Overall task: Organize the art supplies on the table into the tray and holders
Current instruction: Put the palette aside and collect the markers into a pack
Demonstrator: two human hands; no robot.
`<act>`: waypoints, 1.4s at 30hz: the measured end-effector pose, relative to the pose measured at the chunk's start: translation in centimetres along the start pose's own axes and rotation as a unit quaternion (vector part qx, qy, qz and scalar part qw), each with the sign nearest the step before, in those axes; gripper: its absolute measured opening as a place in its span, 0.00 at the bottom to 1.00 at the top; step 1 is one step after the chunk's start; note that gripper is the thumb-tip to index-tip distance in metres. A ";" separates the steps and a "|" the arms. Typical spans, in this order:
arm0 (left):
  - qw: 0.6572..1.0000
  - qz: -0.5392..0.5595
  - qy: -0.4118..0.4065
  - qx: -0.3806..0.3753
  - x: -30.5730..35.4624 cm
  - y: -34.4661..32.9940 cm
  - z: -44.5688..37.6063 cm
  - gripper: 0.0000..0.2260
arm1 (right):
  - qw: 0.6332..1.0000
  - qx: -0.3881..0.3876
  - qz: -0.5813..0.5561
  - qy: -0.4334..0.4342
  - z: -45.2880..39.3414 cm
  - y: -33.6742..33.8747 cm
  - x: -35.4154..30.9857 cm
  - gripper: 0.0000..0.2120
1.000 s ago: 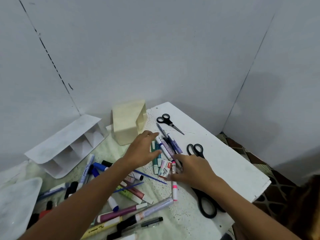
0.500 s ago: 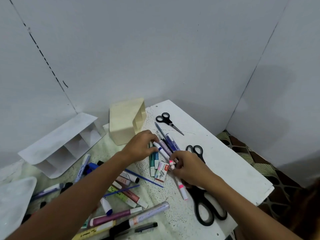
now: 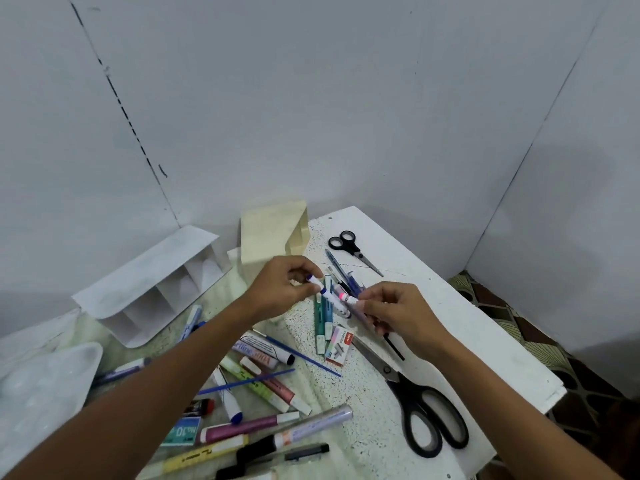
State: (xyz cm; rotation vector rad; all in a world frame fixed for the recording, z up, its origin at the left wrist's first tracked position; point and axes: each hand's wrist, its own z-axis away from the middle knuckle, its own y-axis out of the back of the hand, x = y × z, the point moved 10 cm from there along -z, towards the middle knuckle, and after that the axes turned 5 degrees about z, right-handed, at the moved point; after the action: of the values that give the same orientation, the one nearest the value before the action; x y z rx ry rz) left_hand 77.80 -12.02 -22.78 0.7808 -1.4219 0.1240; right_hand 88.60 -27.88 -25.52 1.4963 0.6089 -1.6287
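My left hand [image 3: 282, 289] pinches a white marker with a blue band [image 3: 327, 295] just above the table. My right hand [image 3: 394, 315] grips a bundle of markers, among them a white one with a pink band [image 3: 346, 297]. Under the hands lie green markers [image 3: 323, 315] and a staples box [image 3: 339, 344]. A cream holder [image 3: 268, 237] lies on its side behind my left hand. A white divided holder [image 3: 152, 289] lies tipped at the left. Several markers and pens [image 3: 263, 403] are scattered near me.
Large black scissors [image 3: 419, 407] lie at the front right, and small black scissors [image 3: 349, 245] lie at the back. A translucent tray [image 3: 41, 386] sits at the far left. The white table edge [image 3: 519, 358] drops to patterned floor at the right. Grey walls close the corner.
Both hands have lifted off the pile. The left one picked up the blue-banded marker and the right one gathered the pink-banded marker and others. The camera tilted slightly.
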 end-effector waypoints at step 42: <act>0.942 0.204 0.038 0.263 -5.4 17.8 28.3 0.11 | 0.945 -0.302 0.010 0.124 8.8 -30.6 -4.4 0.20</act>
State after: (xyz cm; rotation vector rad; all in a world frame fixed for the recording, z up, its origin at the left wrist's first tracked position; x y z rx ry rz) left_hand 43.99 -12.21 -21.85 0.8877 -1.4767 0.8749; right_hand 58.24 -17.20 -25.09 1.2346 1.1124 -1.0930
